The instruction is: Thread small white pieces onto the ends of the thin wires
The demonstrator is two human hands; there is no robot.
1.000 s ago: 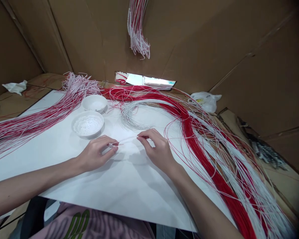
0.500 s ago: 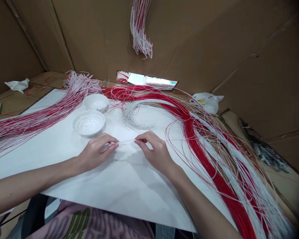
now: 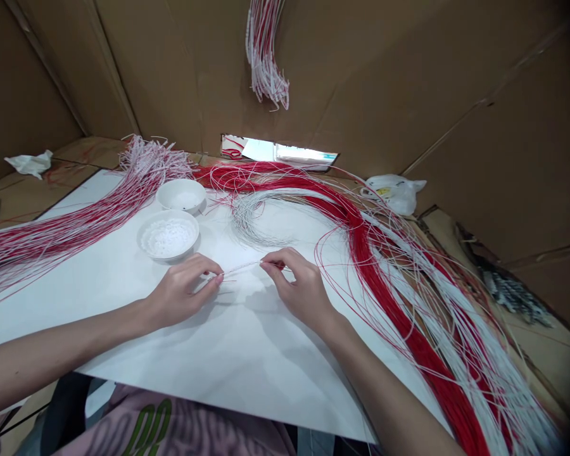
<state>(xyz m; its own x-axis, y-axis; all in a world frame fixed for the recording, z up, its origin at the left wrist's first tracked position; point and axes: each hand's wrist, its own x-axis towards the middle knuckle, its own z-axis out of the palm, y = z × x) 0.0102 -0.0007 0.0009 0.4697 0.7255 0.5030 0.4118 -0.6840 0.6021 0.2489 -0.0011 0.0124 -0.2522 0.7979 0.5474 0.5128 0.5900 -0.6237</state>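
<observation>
Between my hands a thin red-and-white cord (image 3: 241, 268) is stretched just above the white board (image 3: 228, 373). My left hand (image 3: 185, 288) pinches one end between thumb and fingertips, and a short loose red end sticks out beside it. The other end sits in the pinch of my right hand (image 3: 299, 285), a little higher. Just beyond my left hand stands a white bowl (image 3: 196, 244) with many small white pieces in it, too small to make out. Behind it is a second white bowl (image 3: 164, 195) with a dark speck inside.
A long bundle of red and white cords (image 3: 95, 218) lies at the left. Loose red cords (image 3: 361, 247) and white cords curve down the right. Another bundle (image 3: 267, 63) hangs on the cardboard wall (image 3: 384, 76). A plastic bag (image 3: 399, 193) lies at the back right.
My right hand has shifted slightly right and up, and my left hand slightly left. The cord between them now slants upward to the right and shows its red-and-white twist more plainly.
</observation>
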